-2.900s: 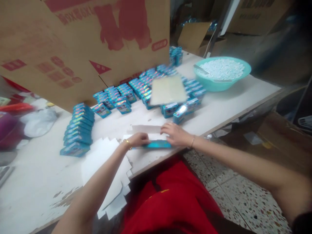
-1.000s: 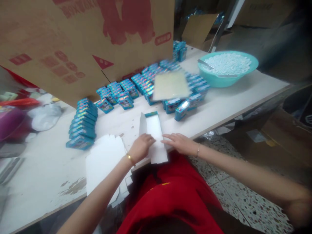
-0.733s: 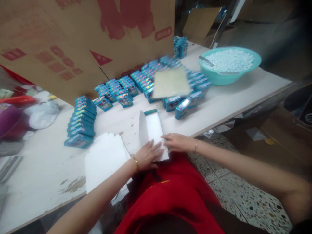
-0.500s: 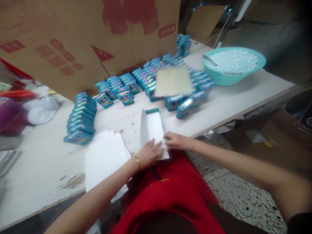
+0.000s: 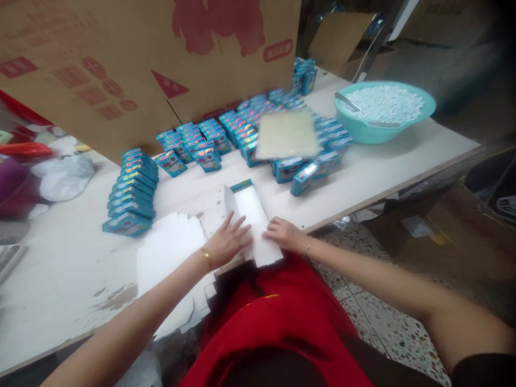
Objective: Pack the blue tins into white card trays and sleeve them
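Spanning the frame from lower left to right: white table [image 5: 64, 258]. Large cardboard carton [image 5: 121, 59] with red print stands on it, upper left. Person's red garment [image 5: 274, 328] fills bottom center. Teal bowl [image 5: 373, 133], upper right, is heaped with small white pieces [image 5: 391, 102]. White sheets [image 5: 171, 263] lie in a loose fanned pile left of center, some poking past the table's front edge. Pale flat slab [image 5: 287, 134], just above center, sits over rows of blue boxes; a bit blurred.

Open box [image 5: 250, 203] is at frame center, by the table's front edge: white inside, blue far end, side flap up on its left, near end reaching the edge.

Left hand [image 5: 228, 242]: fingers spread wide, nothing gripped that shows, tips at the box's left side; can't tell if they press on it. Right hand [image 5: 284, 235]: fingers curled at the box's right edge, touching it; thumb hidden, so can't tell if it's pinched.

Smallest: blue boxes [image 5: 131, 196], lined up at left and across the middle; metal strip [image 5: 347, 101] on the bowl's left rim; gold bracelet [image 5: 207, 257], left wrist.
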